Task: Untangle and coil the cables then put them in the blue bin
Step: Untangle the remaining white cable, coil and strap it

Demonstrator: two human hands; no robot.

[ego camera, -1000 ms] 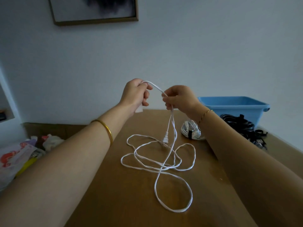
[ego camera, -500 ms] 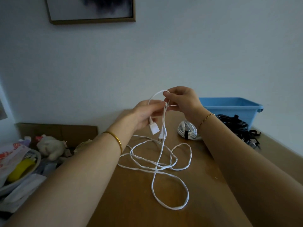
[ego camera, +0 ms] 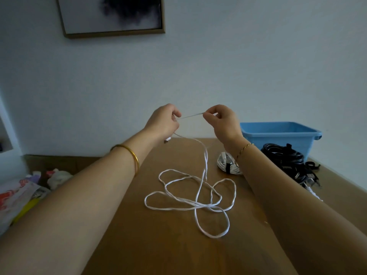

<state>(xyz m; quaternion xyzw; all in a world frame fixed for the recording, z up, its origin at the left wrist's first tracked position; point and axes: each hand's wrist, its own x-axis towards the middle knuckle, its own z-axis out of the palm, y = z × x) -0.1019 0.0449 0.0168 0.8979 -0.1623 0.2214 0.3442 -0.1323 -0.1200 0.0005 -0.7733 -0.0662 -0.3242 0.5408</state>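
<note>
**Stage: untangling, with coiling barely begun.** The left hand (ego camera: 164,121) and right hand (ego camera: 220,122) each pinch the white cable (ego camera: 190,203) near one end. A short stretch is drawn taut between them above the bench (ego camera: 158,245).

The rest of the cable falls to loose, crossing loops on the bench at 6 o'clock from the hands.

- **Done:** one strapped white bundle (ego camera: 228,164) lies at 5 o'clock from the right hand, but it is not yet in the bin.
- **Left:** the loose cable is uncoiled, and a pile of black cables (ego camera: 284,157) sits just beside the blue bin (ego camera: 278,133). The bin stands at 2 o'clock from the loops, and its inside is hidden.

**Change from half a second earlier:** the hands were nearly touching, with an arched loop between them. They are now apart, with that loop pulled straight.
</note>
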